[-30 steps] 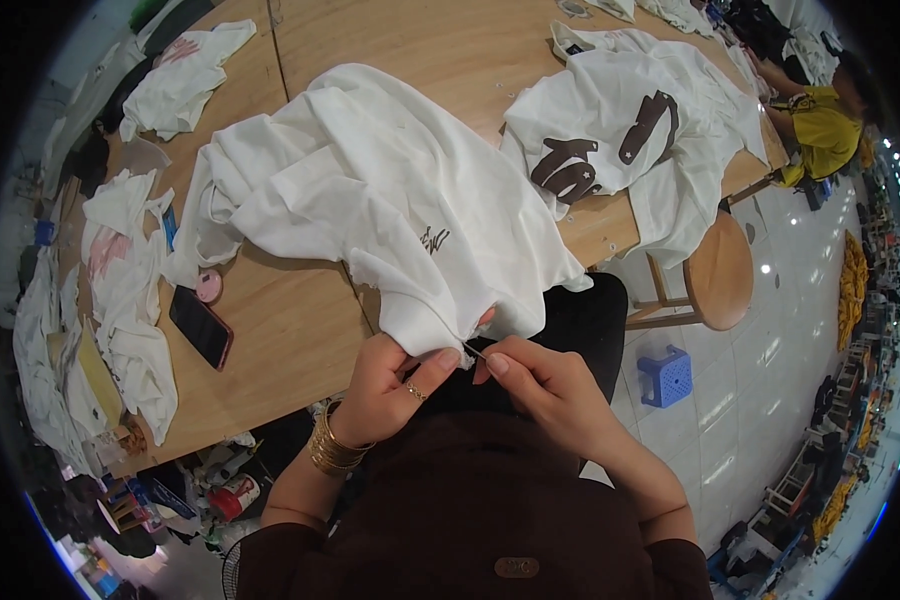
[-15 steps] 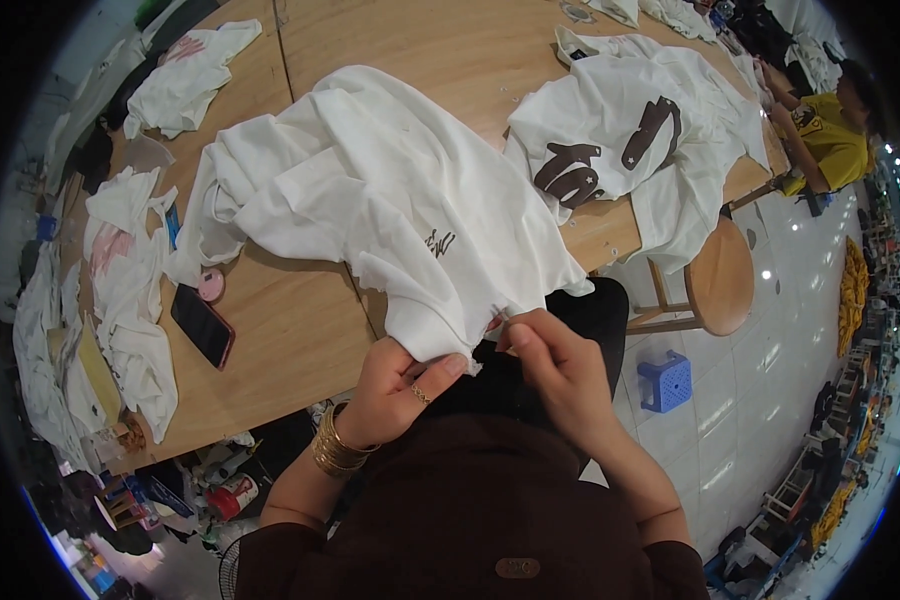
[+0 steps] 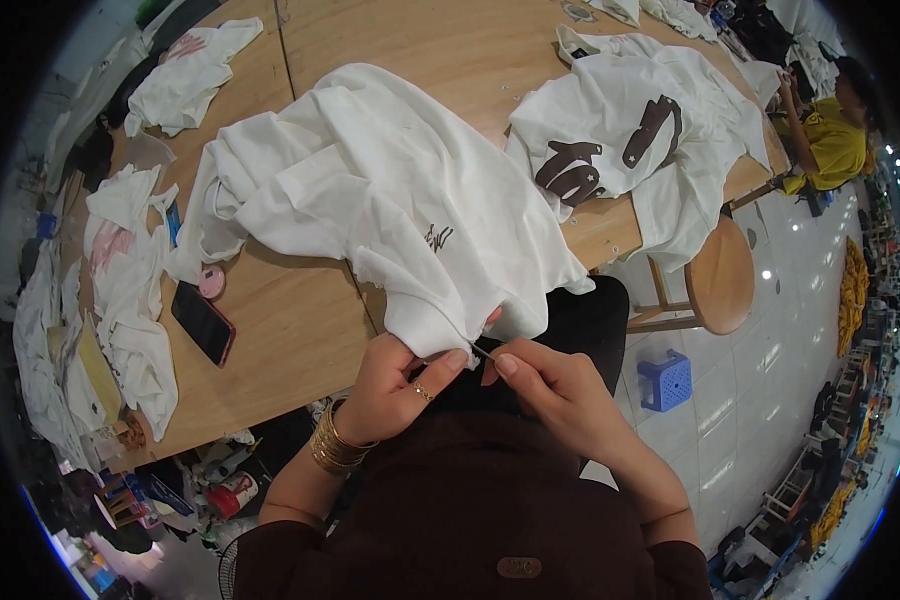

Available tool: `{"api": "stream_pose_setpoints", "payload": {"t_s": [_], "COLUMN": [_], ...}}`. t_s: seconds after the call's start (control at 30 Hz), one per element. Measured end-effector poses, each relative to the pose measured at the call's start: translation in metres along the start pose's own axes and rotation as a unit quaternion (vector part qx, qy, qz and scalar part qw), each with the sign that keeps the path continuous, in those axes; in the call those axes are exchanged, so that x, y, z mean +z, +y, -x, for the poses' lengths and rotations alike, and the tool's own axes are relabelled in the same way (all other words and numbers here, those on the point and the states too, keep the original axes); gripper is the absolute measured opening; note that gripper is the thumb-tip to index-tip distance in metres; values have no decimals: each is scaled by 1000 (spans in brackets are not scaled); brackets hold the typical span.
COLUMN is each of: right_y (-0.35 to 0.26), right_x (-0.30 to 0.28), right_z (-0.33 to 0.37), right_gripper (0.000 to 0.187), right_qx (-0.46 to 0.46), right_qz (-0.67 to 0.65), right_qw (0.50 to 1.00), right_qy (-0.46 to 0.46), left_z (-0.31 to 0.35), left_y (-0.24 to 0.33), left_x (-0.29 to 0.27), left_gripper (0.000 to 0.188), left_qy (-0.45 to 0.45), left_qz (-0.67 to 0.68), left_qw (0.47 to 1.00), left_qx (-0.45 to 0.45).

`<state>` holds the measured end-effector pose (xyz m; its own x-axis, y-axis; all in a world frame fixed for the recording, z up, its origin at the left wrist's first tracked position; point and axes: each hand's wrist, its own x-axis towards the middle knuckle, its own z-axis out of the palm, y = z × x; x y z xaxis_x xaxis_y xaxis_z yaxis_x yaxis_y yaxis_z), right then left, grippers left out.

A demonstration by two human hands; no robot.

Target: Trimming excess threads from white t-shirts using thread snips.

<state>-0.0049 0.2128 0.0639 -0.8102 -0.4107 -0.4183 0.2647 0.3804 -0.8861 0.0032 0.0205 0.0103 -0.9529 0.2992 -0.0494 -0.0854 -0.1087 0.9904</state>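
Note:
A white garment (image 3: 420,200) with a small dark print is spread over the table's near edge, its lower end hanging towards my lap. My left hand (image 3: 402,385), with bracelets and a ring, pinches a folded edge of it between thumb and fingers. Beside it, on the right, my right hand (image 3: 550,385) is closed on a slim dark metal tool (image 3: 482,352). The tool's tip points left and meets the edge by my left thumb. Most of the tool is hidden in my fingers, so its kind is unclear.
Another white garment (image 3: 620,120) with dark brown patches lies at the right. On the left are a phone (image 3: 203,323), a small pink round object (image 3: 212,281) and white cloth pieces (image 3: 135,310). A wooden stool (image 3: 722,275), a blue plastic stool (image 3: 665,381) and a person in yellow (image 3: 835,140) are rightward.
My right hand has lowered slightly and turned, bringing the tool's tip to the garment edge at my left thumb. My left hand keeps its pinch. The person in yellow has moved their arms.

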Motion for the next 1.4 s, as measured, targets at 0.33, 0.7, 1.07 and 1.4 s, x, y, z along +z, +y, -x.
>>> {"api": "stream_pose_setpoints", "payload": {"t_s": [0.33, 0.7, 1.07, 1.4], "right_y": [1, 7, 2, 9], "right_x": [6, 4, 3, 6], "right_z": [-2, -3, -1, -6], "right_gripper": [19, 21, 23, 28], "right_qx": [-24, 3, 15, -11], "right_qz": [72, -86, -42, -91], "right_qw": [996, 995, 999, 995], "right_qy": [45, 47, -15, -29], "left_z": [-3, 0, 0, 1], "left_y": [0, 1, 3, -6], "left_x": [2, -1, -2, -5], "left_gripper": [14, 26, 31, 30], "left_qy": [35, -14, -19, 0], "left_qz": [-114, 137, 157, 161], "left_qw": [991, 988, 986, 985], "left_qx": [53, -64, -46, -67]}}
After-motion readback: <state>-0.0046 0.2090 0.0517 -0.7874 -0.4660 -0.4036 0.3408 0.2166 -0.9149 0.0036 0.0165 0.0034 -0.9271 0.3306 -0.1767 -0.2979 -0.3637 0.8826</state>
